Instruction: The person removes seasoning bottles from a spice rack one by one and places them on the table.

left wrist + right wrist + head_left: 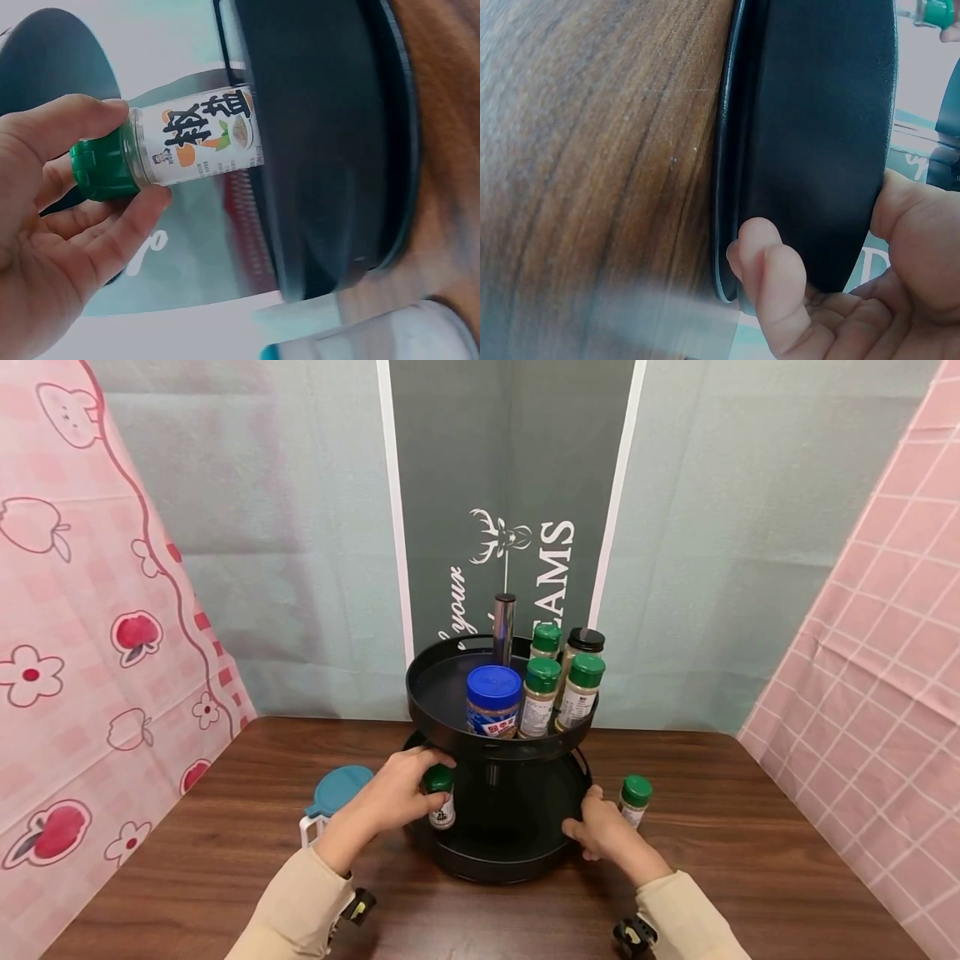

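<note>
My left hand grips a seasoning bottle by its green cap, thumb on one side and fingers on the other. The white label, with dark characters, faces outward in the left wrist view. The bottle stands upright at the left side of the lower tray of a black two-tier turntable rack; its base is hidden behind the tray's wall in the left wrist view. On the tray's right side, my right hand holds the wall, thumb over the rim and curled fingers against the outside.
The upper tray carries a blue-lidded jar, several green-capped bottles and a black-lidded jar. Another green-capped bottle stands on the table right of the rack, close by my right hand. A teal-lidded container with a white handle sits at left.
</note>
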### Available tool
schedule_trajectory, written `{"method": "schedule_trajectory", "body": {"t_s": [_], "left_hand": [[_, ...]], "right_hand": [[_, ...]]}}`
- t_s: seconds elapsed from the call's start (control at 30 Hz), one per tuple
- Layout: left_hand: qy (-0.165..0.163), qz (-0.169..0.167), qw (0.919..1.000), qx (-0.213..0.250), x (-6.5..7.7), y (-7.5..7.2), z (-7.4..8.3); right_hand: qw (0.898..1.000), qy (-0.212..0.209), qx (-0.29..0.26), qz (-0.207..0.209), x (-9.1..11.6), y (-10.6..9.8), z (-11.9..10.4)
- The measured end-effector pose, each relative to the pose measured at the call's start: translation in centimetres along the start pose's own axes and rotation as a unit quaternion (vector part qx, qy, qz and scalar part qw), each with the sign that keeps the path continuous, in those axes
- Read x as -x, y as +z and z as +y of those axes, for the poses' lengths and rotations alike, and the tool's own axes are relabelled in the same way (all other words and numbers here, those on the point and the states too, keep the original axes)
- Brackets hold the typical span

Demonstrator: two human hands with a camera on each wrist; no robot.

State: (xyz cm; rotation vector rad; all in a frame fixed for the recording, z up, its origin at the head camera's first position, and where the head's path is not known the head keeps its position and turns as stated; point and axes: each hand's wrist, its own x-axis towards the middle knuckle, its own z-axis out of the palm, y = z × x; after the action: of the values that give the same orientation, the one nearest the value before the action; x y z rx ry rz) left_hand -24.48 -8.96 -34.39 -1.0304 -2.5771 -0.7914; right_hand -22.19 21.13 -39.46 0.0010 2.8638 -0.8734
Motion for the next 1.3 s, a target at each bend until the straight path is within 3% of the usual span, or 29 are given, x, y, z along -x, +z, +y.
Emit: {"method": "schedule_trajectory", "body": {"t_s": [0.33,0.8,1.3], "left_hand": [[0.016,0.007,0.9998,-0.008,-0.3,-1.0,1.3],[0.014,0.014,0.9996,-0.018,0.1,-1.6,1.5],[0.011,0.035,0.999,-0.024,2.4,-3.6,0.6]], "right_hand": [[1.0,-0.002,-0.002,0.001,0.0,0.0,0.1],[1.0,-0.006,0.002,0.004,0.1,0.0,0.1],[1.0,-0.005,0.011,0.004,-0.1,0.1,0.1]]}}
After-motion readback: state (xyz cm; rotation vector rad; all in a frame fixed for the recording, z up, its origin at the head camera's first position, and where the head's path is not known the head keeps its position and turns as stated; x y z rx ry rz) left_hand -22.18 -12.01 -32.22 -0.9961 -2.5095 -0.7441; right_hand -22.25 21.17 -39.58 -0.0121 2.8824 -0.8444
